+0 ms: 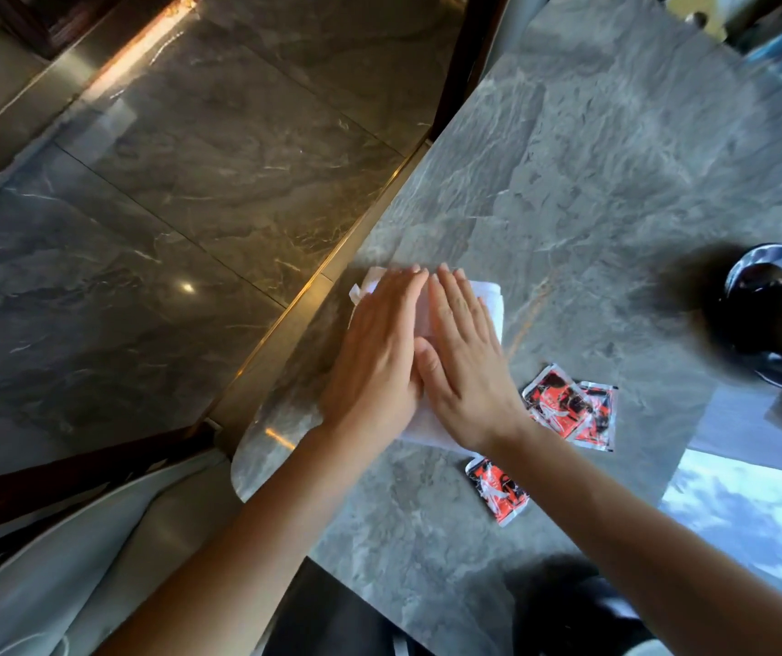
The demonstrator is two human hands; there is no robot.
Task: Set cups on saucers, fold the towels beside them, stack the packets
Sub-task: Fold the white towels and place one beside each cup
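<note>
A white towel (pixel 491 300) lies folded near the left edge of the grey stone table (pixel 592 172). My left hand (pixel 379 357) and my right hand (pixel 467 362) lie flat on it side by side, palms down, fingers straight and together, covering most of the cloth. Red, black and white packets (pixel 571 407) overlap on the table just right of my right wrist. One more packet (pixel 498 490) sits apart, partly under my right forearm. A black saucer (pixel 765 300) with a dark cup shape on it stands at the right edge, blurred.
The table's left edge has a brass-coloured rim (pixel 332 272), with polished dark marble floor (pixel 166 205) beyond. A pale chair seat (pixel 72 561) is at lower left. A dark round object (pixel 583 608) sits at the table's near edge. A bright reflection (pixel 749 513) marks the lower right.
</note>
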